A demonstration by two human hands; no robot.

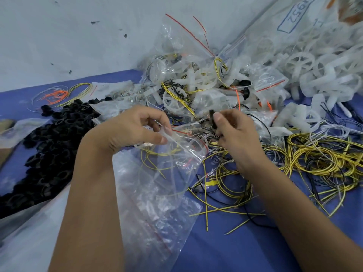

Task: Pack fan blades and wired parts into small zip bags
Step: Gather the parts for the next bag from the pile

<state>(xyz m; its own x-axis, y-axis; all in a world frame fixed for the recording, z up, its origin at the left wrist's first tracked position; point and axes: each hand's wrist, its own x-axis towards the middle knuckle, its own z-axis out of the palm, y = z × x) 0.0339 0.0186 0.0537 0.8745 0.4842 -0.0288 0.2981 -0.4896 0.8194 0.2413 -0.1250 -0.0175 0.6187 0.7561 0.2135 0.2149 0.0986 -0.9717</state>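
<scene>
My left hand [137, 128] pinches the red-striped mouth of a small zip bag [176, 146] above the blue table [235, 242]; my right hand [231, 130] grasps a black wired part [213, 116] just beside the opening.

Left hand [135, 128] pinches the red-striped mouth of a clear zip bag [167, 165], thumb and fingers curled on the plastic; yellow wires show inside it. Right hand [231, 134] holds a small black part [213, 116] with thin wire just beside the bag's mouth. On the blue bench [225, 242], a heap of black rings [51, 146] lies toward the left edge, loose yellow wires [318, 160] toward the right, and white fan blades [306, 75] with filled bags are piled at the far side.
</scene>
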